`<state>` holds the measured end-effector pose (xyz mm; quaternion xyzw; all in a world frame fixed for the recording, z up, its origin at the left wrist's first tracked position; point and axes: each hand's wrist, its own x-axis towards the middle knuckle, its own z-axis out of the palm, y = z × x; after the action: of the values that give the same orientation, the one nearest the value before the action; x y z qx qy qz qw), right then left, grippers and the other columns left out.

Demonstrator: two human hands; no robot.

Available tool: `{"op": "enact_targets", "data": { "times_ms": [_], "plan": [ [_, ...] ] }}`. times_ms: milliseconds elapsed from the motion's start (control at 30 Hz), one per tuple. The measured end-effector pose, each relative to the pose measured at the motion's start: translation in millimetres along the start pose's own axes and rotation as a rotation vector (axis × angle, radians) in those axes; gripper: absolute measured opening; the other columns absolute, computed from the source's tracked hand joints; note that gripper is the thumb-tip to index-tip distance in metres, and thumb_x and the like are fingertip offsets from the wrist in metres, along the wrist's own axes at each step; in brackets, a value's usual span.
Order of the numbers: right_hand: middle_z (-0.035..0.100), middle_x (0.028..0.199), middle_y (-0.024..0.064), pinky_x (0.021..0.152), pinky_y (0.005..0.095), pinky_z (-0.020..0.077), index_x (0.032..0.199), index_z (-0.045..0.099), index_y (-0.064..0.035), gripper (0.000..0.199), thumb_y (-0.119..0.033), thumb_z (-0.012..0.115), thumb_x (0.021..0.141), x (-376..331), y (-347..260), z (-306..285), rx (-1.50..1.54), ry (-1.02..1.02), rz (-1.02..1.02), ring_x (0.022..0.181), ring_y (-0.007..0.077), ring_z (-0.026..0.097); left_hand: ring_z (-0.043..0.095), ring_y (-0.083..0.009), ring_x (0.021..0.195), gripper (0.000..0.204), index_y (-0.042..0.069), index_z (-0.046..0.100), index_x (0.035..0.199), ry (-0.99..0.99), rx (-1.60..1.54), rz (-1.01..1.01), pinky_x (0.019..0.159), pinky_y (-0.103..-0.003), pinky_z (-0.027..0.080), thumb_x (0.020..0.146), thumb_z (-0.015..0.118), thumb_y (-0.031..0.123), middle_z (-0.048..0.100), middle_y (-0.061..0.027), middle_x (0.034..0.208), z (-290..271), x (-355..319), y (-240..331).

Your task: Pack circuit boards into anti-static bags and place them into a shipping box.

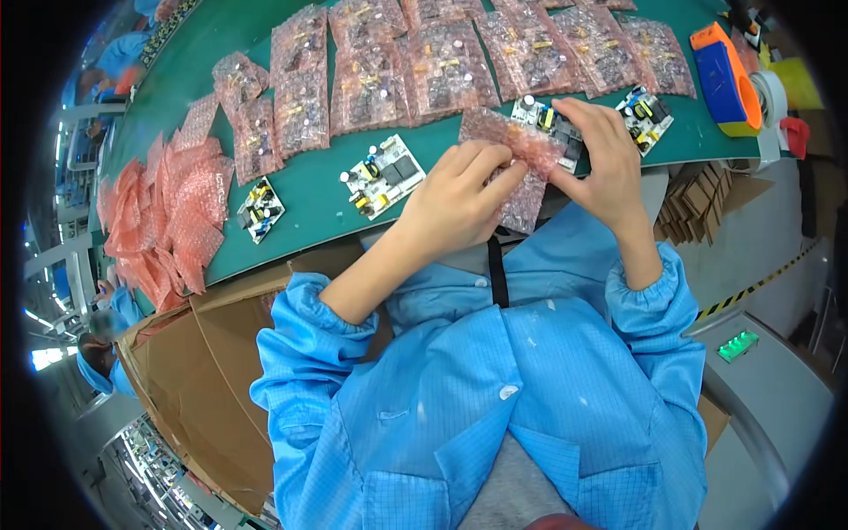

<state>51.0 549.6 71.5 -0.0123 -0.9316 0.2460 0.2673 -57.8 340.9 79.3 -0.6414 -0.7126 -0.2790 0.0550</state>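
Note:
A pink bubble-wrap bag (pixel 523 208) is pinched in the closed fingers of my left hand (pixel 459 196), near the table's front edge. At the bag's right side is a white circuit board (pixel 568 144) with dark and yellow parts. My right hand (pixel 608 163) grips this board between thumb and fingers; part of it is covered by the bag and the hand. How far the board sits inside the bag I cannot tell. Bare circuit boards lie on either side: one (pixel 382 177) left of my left hand, another (pixel 647 121) just beyond my right fingers.
Bubble-wrapped boards (pixel 367 84) lie in rows across the green table (pixel 322 199). At the left are a pile of pink bubble bags (pixel 168 212) and a small board (pixel 261 210). A blue-orange tape dispenser (pixel 726 81) stands right. Below the table is a cardboard box (pixel 199 380).

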Motion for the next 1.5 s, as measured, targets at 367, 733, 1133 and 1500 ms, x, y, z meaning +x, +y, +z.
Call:
{"op": "enact_targets", "data": {
  "times_ms": [367,733,1133,1500],
  "plan": [
    [0.065,0.121,0.0075,0.094,0.0393,0.0505,0.125,0.063,-0.01,0.059,-0.017,0.078,0.068,-1.5,5.7,2.4,-0.057,0.072,-0.072,0.11,0.0298,0.059,0.056,-0.0325,0.102,0.051,0.004,0.062,0.112,0.089,0.014,0.041,0.089,-0.042,0.048,0.064,0.076,0.018,0.057,-0.0124,0.111,8.6,-2.4,1.7],
    [0.065,0.12,0.0085,0.096,0.0398,0.0491,0.123,0.062,-0.0084,0.056,-0.016,0.076,0.069,-6.7,3.9,9.6,-0.083,0.108,-0.115,0.111,0.0307,0.058,0.057,-0.0317,0.095,0.037,0.004,0.065,0.103,0.2,0.068,0.118,0.086,-0.04,0.05,0.071,0.074,0.019,0.059,-0.0122,0.103,15.5,-9.0,1.3],
    [0.062,0.126,0.0086,0.101,0.0386,0.0455,0.132,0.059,-0.0132,0.058,-0.019,0.073,0.076,-8.4,16.1,6.1,-0.121,0.094,-0.188,0.115,0.0296,0.056,0.059,-0.0331,0.1,0.026,0.006,0.068,0.106,0.225,0.08,0.18,0.089,-0.04,0.05,0.086,0.068,0.023,0.062,-0.0127,0.106,18.7,-10.6,-5.2],
    [0.061,0.129,0.0098,0.105,0.0388,0.0426,0.135,0.057,-0.013,0.06,-0.018,0.07,0.076,-10.8,9.7,6.3,-0.082,0.047,-0.169,0.119,0.0298,0.055,0.059,-0.0326,0.101,0.021,0.002,0.067,0.107,0.259,0.013,0.159,0.09,-0.041,0.049,0.09,0.059,0.013,0.064,-0.0139,0.107,13.0,-20.1,-3.2]
  ]
}}
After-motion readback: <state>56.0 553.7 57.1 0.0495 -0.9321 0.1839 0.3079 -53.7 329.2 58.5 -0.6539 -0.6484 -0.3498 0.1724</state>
